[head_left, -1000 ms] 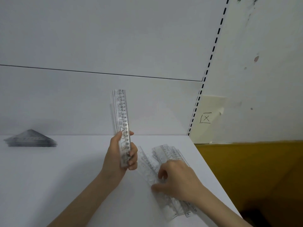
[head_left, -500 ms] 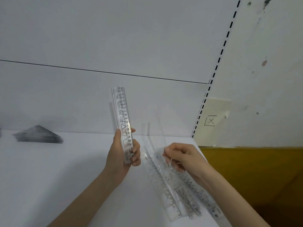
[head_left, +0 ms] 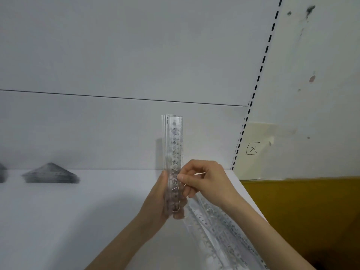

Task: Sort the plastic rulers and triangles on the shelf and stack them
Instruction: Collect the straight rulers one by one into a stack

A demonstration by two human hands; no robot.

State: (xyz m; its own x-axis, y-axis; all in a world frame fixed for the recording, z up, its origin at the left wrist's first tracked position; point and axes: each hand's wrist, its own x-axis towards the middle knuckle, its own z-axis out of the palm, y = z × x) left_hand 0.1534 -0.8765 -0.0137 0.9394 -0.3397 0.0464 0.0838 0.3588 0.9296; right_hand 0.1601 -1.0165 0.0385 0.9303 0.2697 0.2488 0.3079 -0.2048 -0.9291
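Observation:
My left hand (head_left: 158, 199) grips the lower end of an upright bundle of clear plastic rulers (head_left: 174, 145) above the white shelf (head_left: 58, 221). My right hand (head_left: 206, 182) pinches the front ruler of that bundle at mid-height, thumb and forefinger on its right edge. Several more clear rulers (head_left: 220, 228) lie fanned out on the shelf under my right forearm, running toward the front right corner. A neat stack of clear triangles (head_left: 51, 173) sits at the back left of the shelf.
Part of a second dark stack (head_left: 2, 173) shows at the far left edge. The shelf's right edge (head_left: 251, 199) drops off beside a yellow-brown wall. A slotted upright (head_left: 251, 102) and a taped paper note (head_left: 253, 149) are at the back right.
My right hand lifted one ruler off the loose pile on the shelf and brought it left and up against the bundle in my left hand. The view shifted slightly left.

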